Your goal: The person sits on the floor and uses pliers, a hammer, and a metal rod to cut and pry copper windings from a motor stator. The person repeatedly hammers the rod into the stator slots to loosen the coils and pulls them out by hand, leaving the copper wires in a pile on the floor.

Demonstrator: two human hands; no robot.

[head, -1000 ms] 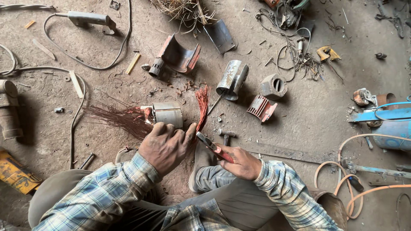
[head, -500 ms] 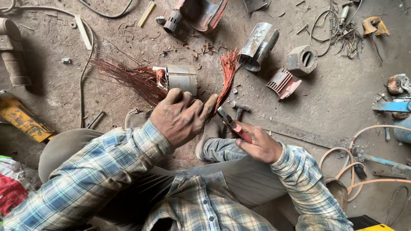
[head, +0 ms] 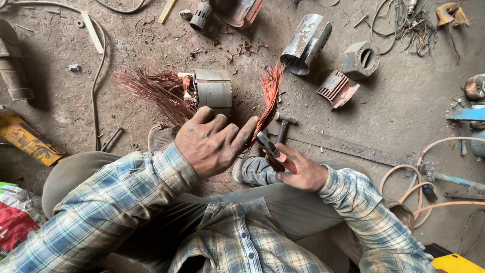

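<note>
A grey metal motor stator (head: 213, 91) lies on the dirt floor in front of me, with a fan of copper wires (head: 151, 91) sticking out of its left end. My left hand (head: 212, 141) is closed around a second bundle of copper wire (head: 269, 96) that rises to the right of the stator. My right hand (head: 298, 169) grips pliers (head: 273, 150) with red handles, their jaws at the base of that bundle. My knees and checked sleeves fill the lower part of the view.
A small hammer (head: 283, 126) lies just beyond the pliers. Farther off lie a bent metal housing (head: 305, 43), a grey end cap (head: 361, 58), a red finned part (head: 337, 88), orange hoses (head: 429, 177) at right, a yellow tool (head: 28, 139) and cable at left.
The view has shifted so the stator and both hands sit higher and closer. My left hand has tightened on the right copper bundle, and the pliers stay at its base.
</note>
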